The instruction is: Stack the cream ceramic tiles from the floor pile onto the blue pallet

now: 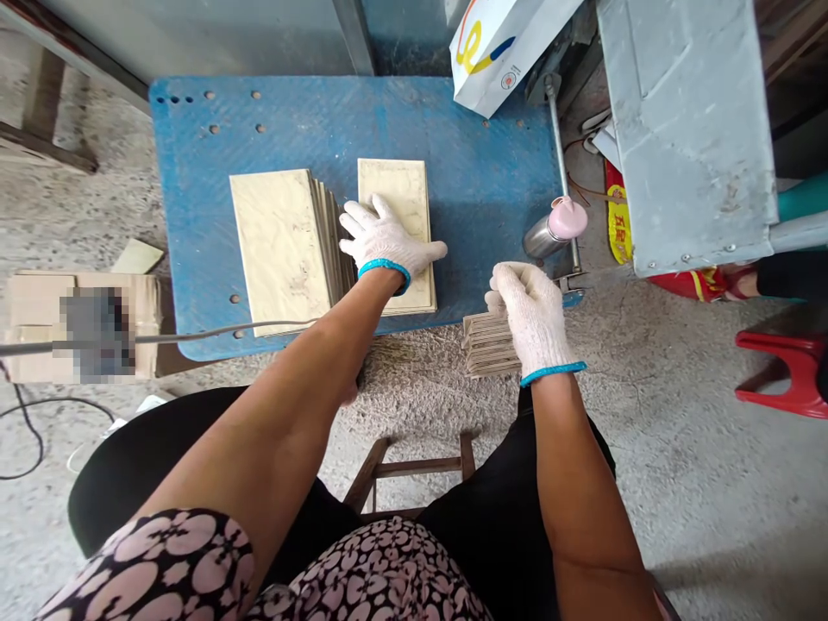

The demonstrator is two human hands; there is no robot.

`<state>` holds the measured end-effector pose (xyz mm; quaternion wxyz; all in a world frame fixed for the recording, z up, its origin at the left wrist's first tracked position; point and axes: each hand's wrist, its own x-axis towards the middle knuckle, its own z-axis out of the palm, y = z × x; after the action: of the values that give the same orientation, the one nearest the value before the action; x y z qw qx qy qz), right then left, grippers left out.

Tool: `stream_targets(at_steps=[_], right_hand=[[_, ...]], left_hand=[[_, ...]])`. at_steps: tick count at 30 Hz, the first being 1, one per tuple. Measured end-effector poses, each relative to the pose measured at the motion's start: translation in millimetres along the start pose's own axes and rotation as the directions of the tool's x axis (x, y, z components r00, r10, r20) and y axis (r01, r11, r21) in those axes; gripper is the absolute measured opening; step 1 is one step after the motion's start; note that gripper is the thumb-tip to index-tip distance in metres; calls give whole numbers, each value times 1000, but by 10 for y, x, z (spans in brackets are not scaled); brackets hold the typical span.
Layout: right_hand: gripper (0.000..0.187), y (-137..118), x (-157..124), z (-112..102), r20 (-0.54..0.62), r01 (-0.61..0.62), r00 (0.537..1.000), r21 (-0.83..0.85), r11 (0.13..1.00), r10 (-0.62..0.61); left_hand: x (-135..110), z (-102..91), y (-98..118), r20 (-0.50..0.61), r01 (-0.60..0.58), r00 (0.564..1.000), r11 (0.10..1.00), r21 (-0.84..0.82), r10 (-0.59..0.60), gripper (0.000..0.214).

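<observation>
- Blue worktop [388, 112], broad and flat: carrying most of the load.
- Grey metal panel [692, 129]: well off to the right, beyond the worktop's end.
- Tall stack [278, 250] of cream boards: on the worktop's left side, edges stepping outward on the right; probably kept near the body for easy reach.
- White bag [504, 52]: at the far right corner, likely out of the way there.
- Low stack [394, 177] of similar boards: just right of the tall one, long sides running away from the body.
- Left hand [388, 237], gloved: spread open across the low stack, clenched on nothing; thumb past the right edge, fingers past the left, perhaps to steady the boards. Cannot tell about contact with the tall stack.
- Right hand [530, 310], gloved: fingers curled inward above the small pile; cannot tell about any grip, palm hidden.
- Small pile [488, 345] of thin pieces: beyond the worktop's near edge, partly hidden; support unclear.
- Flask [562, 220], pink-lidded: near the right end, presumably clear of the boards.
</observation>
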<state>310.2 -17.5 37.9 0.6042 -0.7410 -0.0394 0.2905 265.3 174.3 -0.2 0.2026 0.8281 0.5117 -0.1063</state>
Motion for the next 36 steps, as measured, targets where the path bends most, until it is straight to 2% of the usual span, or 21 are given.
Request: stream_targets(at_steps=[8,15,26,28,32,36], right_hand=[[31,-26,-38,-23,9,17,1000,-67,998,-17],[31,-38,-52,-60,8,16,1000,-48,999,-15],[29,-44,-78,-249,-38,53,998,-77,996,-56],[29,-26,-82,-296,-32,58,998,-55,997,-60],[30,-27,-87,-355,1,71,997,41,997,-71],[29,-66,-94,-376,15,82,996,103,991,-84]], left_hand=[[70,62,54,-13,51,999,999,10,-51,130],[73,58,105,9,93,996,995,32,-93,129],[16,-24,87,76,53,996,998,21,-54,135],[-51,-26,65,45,22,999,1000,9,-22,133],[-323,44,-57,-62,-139,988,988,66,143,122],[-614,159,-250,-14,-253,966,959,126,256,120]])
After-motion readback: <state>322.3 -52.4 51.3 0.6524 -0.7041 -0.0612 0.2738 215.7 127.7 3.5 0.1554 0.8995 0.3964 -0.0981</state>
